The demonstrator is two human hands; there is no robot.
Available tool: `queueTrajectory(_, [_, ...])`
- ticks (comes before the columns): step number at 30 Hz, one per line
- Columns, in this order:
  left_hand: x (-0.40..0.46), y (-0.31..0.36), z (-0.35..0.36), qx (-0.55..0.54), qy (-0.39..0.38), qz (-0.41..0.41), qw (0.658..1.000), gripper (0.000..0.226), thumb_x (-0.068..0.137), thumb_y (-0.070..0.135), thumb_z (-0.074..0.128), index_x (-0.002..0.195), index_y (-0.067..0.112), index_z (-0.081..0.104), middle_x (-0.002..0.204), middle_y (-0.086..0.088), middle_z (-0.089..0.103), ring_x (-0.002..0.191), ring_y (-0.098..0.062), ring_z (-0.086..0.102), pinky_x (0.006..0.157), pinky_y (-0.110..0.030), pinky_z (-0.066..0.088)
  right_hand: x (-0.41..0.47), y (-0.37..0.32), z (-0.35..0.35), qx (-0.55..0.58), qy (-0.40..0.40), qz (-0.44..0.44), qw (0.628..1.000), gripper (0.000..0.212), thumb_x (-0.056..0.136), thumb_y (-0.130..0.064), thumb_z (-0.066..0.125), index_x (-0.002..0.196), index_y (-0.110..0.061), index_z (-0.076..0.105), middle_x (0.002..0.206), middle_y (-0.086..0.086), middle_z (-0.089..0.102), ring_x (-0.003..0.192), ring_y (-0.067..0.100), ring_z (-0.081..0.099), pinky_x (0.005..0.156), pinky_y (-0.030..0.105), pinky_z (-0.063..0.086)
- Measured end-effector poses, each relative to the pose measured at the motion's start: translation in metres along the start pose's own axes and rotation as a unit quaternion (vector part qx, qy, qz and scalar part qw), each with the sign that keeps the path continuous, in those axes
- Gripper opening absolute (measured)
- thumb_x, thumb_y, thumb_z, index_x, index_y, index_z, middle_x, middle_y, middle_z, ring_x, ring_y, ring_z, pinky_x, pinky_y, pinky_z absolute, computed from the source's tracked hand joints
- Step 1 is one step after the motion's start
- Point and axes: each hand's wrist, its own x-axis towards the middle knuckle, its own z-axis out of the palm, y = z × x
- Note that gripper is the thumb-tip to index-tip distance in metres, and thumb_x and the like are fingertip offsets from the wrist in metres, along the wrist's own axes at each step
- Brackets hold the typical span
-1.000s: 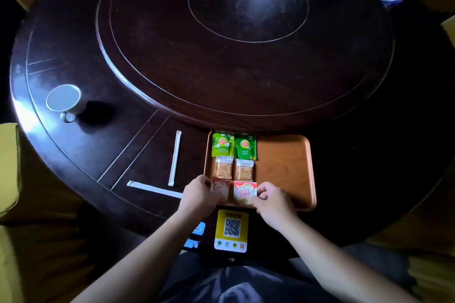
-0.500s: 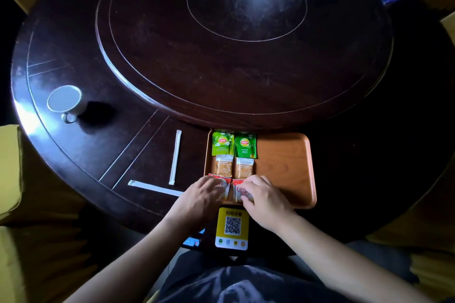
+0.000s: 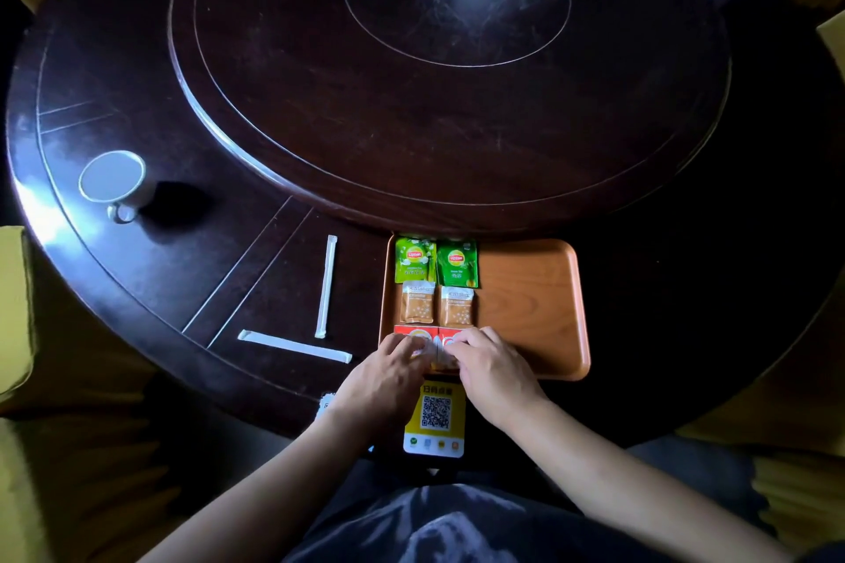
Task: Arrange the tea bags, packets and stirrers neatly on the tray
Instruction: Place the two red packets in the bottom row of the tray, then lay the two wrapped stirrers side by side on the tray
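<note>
Two white paper-wrapped stirrers [image 3: 325, 286] out left on dark wooden counter [image 3: 256, 283], nearer left hand [image 3: 388, 373]; both hands flat-fingered, pressing red packets [image 3: 414, 332], right hand [image 3: 491, 368] alongside.

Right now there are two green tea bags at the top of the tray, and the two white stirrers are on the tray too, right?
Not quite. The two green tea bags do sit at the top of the tray, but the head view shows both white stirrers lying on the dark table, left of the tray, not on it.
</note>
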Motion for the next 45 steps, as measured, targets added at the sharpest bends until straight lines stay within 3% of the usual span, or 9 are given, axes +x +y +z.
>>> queueTrajectory(9, [0.012, -0.009, 0.006, -0.004, -0.089, -0.030, 0.996, 0.046, 0.088, 0.027, 0.029, 0.118, 0.021, 0.063, 0.128, -0.001, 0.058, 0.114, -0.025, 0.048, 0.094, -0.036, 0.044, 0.009, -0.005, -0.006, -0.039, -0.039, 0.004, 0.998, 0.026, 0.087, 0.000, 0.048, 0.104, -0.013, 0.062, 0.107, 0.004, 0.057, 0.099, 0.028, 0.049, 0.073, 0.041, 0.046])
queueTrajectory(12, [0.014, -0.011, -0.002, -0.033, -0.020, -0.043, 0.998, 0.029, 0.088, 0.030, 0.044, 0.101, 0.022, 0.069, 0.108, 0.000, 0.063, 0.097, -0.020, 0.052, 0.084, -0.032, 0.050, 0.013, -0.006, -0.012, -0.049, -0.049, 0.008, 0.998, 0.020, 0.089, -0.004, 0.049, 0.103, -0.014, 0.060, 0.104, 0.004, 0.055, 0.099, 0.028, 0.050, 0.073, 0.041, 0.047])
queueTrajectory(17, [-0.002, -0.030, -0.019, -0.112, 0.040, -0.110, 0.987, 0.028, 0.088, 0.039, 0.048, 0.100, 0.023, 0.068, 0.100, 0.002, 0.062, 0.090, -0.021, 0.054, 0.076, -0.039, 0.052, 0.032, -0.019, -0.029, -0.026, -0.047, 0.009, 0.999, 0.023, 0.093, -0.012, 0.054, 0.113, -0.016, 0.063, 0.113, 0.003, 0.059, 0.108, 0.024, 0.052, 0.085, 0.041, 0.048])
queueTrajectory(27, [-0.074, -0.103, -0.038, -0.060, 0.036, -0.284, 0.956, 0.029, 0.079, 0.035, 0.069, 0.106, 0.025, 0.068, 0.101, 0.004, 0.063, 0.095, -0.024, 0.057, 0.074, -0.041, 0.054, 0.103, -0.069, -0.029, -0.053, -0.080, -0.115, 0.989, 0.024, 0.091, -0.021, 0.060, 0.114, -0.020, 0.062, 0.112, 0.003, 0.056, 0.110, 0.025, 0.049, 0.085, 0.044, 0.048])
queueTrajectory(31, [-0.095, -0.122, -0.039, -0.037, -0.004, -0.311, 0.950, 0.052, 0.074, 0.035, 0.074, 0.123, 0.023, 0.065, 0.114, 0.002, 0.064, 0.107, -0.026, 0.059, 0.082, -0.043, 0.056, 0.133, -0.094, -0.013, -0.121, -0.081, -0.206, 0.968, 0.028, 0.085, -0.015, 0.064, 0.113, -0.017, 0.064, 0.106, 0.005, 0.057, 0.098, 0.029, 0.054, 0.072, 0.045, 0.052])
queueTrajectory(34, [-0.103, -0.130, -0.036, -0.034, -0.016, -0.310, 0.950, 0.050, 0.074, 0.035, 0.073, 0.123, 0.028, 0.066, 0.119, 0.003, 0.064, 0.111, -0.025, 0.058, 0.085, -0.043, 0.055, 0.154, -0.107, 0.000, -0.197, -0.095, -0.255, 0.942, 0.031, 0.083, -0.009, 0.062, 0.113, -0.016, 0.063, 0.108, 0.006, 0.058, 0.093, 0.028, 0.054, 0.062, 0.040, 0.043])
queueTrajectory(38, [-0.108, -0.133, -0.034, -0.021, -0.001, -0.290, 0.957, 0.033, 0.078, 0.038, 0.069, 0.110, 0.032, 0.070, 0.115, 0.005, 0.063, 0.108, -0.022, 0.058, 0.083, -0.040, 0.053, 0.176, -0.112, 0.009, -0.274, -0.108, -0.310, 0.904, 0.031, 0.082, -0.008, 0.061, 0.111, -0.017, 0.064, 0.115, 0.004, 0.059, 0.097, 0.026, 0.056, 0.064, 0.038, 0.045])
queueTrajectory(41, [-0.113, -0.135, -0.033, 0.001, 0.026, -0.260, 0.965, 0.016, 0.082, 0.040, 0.063, 0.092, 0.030, 0.071, 0.106, 0.007, 0.062, 0.099, -0.020, 0.059, 0.077, -0.036, 0.051, 0.183, -0.113, 0.008, -0.324, -0.119, -0.361, 0.866, 0.012, 0.077, -0.009, 0.065, 0.086, -0.017, 0.067, 0.096, 0.002, 0.062, 0.082, 0.024, 0.058, 0.054, 0.036, 0.041])
queueTrajectory(45, [-0.115, -0.135, -0.030, 0.022, 0.028, -0.223, 0.974, 0.023, 0.091, 0.037, 0.048, 0.083, 0.024, 0.065, 0.092, 0.005, 0.062, 0.085, -0.020, 0.057, 0.069, -0.037, 0.050, 0.189, -0.112, 0.006, -0.338, -0.111, -0.428, 0.831, 0.010, 0.071, -0.009, 0.066, 0.071, -0.016, 0.058, 0.078, 0.003, 0.056, 0.071, 0.025, 0.055, 0.049, 0.035, 0.033])
